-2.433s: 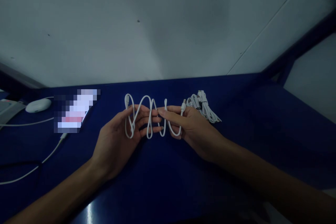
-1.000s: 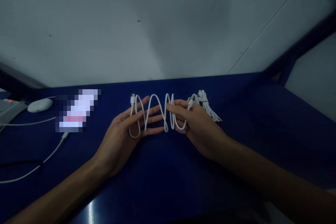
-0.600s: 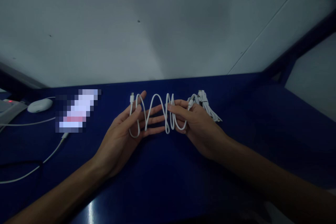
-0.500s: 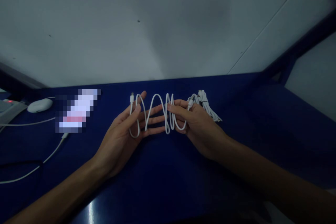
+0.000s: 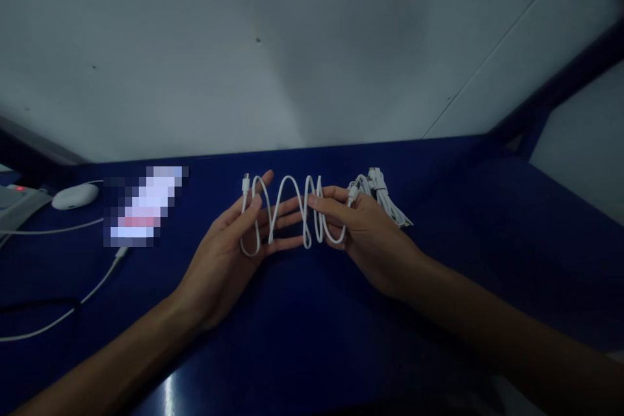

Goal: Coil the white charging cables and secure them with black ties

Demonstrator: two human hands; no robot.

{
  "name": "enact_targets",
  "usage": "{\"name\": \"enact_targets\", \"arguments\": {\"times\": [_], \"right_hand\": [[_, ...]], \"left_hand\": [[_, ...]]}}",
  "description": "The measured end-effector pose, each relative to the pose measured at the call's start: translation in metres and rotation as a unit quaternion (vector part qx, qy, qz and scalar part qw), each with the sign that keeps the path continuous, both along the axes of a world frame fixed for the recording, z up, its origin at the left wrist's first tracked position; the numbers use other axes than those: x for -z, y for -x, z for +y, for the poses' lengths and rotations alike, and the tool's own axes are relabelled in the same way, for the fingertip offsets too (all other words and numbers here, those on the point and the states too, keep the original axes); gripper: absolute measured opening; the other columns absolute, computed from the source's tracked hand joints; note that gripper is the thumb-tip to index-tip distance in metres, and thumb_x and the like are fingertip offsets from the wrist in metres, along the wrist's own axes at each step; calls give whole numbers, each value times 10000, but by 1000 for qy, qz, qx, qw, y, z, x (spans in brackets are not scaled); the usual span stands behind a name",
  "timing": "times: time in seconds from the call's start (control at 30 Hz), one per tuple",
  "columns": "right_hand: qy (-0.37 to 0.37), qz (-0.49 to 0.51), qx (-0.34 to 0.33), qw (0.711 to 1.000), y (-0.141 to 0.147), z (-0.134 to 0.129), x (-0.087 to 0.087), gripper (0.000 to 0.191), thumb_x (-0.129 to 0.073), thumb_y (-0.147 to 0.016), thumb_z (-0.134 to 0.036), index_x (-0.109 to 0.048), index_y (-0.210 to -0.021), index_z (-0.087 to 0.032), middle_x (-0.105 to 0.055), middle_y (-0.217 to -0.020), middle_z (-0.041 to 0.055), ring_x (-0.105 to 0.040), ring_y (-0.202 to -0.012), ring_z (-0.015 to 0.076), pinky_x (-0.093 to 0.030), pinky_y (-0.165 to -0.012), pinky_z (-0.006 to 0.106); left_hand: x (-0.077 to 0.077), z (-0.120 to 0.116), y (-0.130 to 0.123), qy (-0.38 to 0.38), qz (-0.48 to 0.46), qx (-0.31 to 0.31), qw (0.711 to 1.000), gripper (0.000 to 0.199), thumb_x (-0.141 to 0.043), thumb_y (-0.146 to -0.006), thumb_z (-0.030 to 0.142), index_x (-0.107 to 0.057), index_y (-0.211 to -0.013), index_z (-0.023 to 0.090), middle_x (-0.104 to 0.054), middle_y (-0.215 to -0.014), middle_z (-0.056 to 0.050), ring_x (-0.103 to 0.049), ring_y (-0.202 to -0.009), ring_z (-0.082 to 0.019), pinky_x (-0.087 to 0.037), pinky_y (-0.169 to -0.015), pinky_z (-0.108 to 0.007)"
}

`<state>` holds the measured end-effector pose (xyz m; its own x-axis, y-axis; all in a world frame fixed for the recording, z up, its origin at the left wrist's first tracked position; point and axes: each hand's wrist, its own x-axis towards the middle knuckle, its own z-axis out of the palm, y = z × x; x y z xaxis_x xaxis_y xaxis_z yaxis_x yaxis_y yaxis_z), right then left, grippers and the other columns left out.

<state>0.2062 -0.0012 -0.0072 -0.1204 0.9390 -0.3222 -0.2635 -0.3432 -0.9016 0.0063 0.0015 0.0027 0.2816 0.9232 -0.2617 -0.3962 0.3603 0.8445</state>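
A white cable (image 5: 287, 179) lies in loose zigzag loops across both hands, above the blue table (image 5: 302, 338). My left hand (image 5: 229, 240) pinches its left loops between thumb and fingers, with a metal-tipped plug sticking up beside the thumb. The other fingers stretch to the right behind the loops. With thumb and forefinger, my right hand (image 5: 361, 221) grips the loops on the right, which sit closer together. The cable's other end lies over the right forefinger. Just behind the right hand rests a bundle of white cables (image 5: 385, 195), partly hidden.
On the left lie a blurred-out bright phone-like object (image 5: 149, 205) with a white charging cable (image 5: 100, 283), a white rounded case (image 5: 75, 196) and a power strip with a red light (image 5: 24, 198). A grey-white wall (image 5: 302, 65) rises behind the table.
A middle loop near my right thumb has shifted slightly left, away from the loop beside it. Both hands have kept nearly the same place and hold.
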Motion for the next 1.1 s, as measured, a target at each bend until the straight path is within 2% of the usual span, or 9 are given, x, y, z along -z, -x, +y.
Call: {"name": "enact_targets", "arguments": {"times": [0.1,0.3,0.5,0.6,0.7,0.8,0.9,1.1], "right_hand": [[0,-5,0,1000,-1,0,0,243,-890,-908,-445,-809,-1010,-239,-635,-801,5,-553,-742,163,-469,-702,332],[4,-11,3,1000,0,0,-3,258,-887,-909,-449,-805,-1022,-231,-667,-838,24,-565,-740,170,-492,-706,348],[5,-22,11,1000,1,0,-3,276,-890,-915,-439,-789,-1034,-211,-635,-779,3,-528,-695,142,-423,-639,316],[0,-21,17,1000,2,0,-1,288,-884,-912,-449,-775,-1039,-214,-633,-768,0,-543,-687,147,-428,-633,317],[-3,-20,22,1000,3,1,2,293,-880,-907,-456,-751,-1024,-220,-587,-705,-23,-511,-628,138,-404,-589,307],[-8,-38,26,999,4,0,3,299,-882,-905,-464,-741,-1011,-222,-526,-644,-51,-472,-581,122,-384,-557,287],[-25,-56,32,998,4,-1,2,301,-887,-905,-463,-741,-998,-218,-539,-640,-50,-471,-558,114,-389,-538,281],[-36,-57,54,996,7,-2,0,266,-894,-901,-400,-730,-967,-201,-592,-656,-33,-510,-540,110,-434,-518,284]], "left_hand": [[-1,0,0,1,-1,-2,1000,537,-632,-1124,287,-541,-1653,266,-710,-1530,-179,-639,-1457,-402,-652,-1050,-585],[0,0,0,5,3,0,1000,554,-638,-1119,283,-534,-1662,259,-737,-1488,-184,-661,-1430,-404,-640,-1061,-591],[2,1,1,5,4,4,1000,499,-626,-1126,293,-582,-1619,240,-724,-1516,-172,-684,-1403,-371,-688,-892,-416],[2,0,1,0,-3,10,1000,519,-630,-1123,285,-563,-1636,236,-720,-1523,-169,-670,-1422,-365,-691,-851,-379],[1,-1,0,2,-2,17,1000,587,-632,-1123,285,-492,-1691,242,-751,-1466,-187,-678,-1411,-381,-697,-879,-417],[1,-1,-1,9,-9,20,1000,646,-629,-1125,295,-417,-1735,255,-762,-1441,-200,-687,-1400,-402,-679,-982,-518],[1,-1,-1,15,-16,25,999,655,-622,-1128,293,-399,-1743,271,-750,-1461,-199,-676,-1412,-415,-649,-1049,-593],[4,-1,2,15,-25,48,998,604,-606,-1139,319,-449,-1721,288,-713,-1522,-186,-642,-1454,-412,-612,-1121,-609]]}}
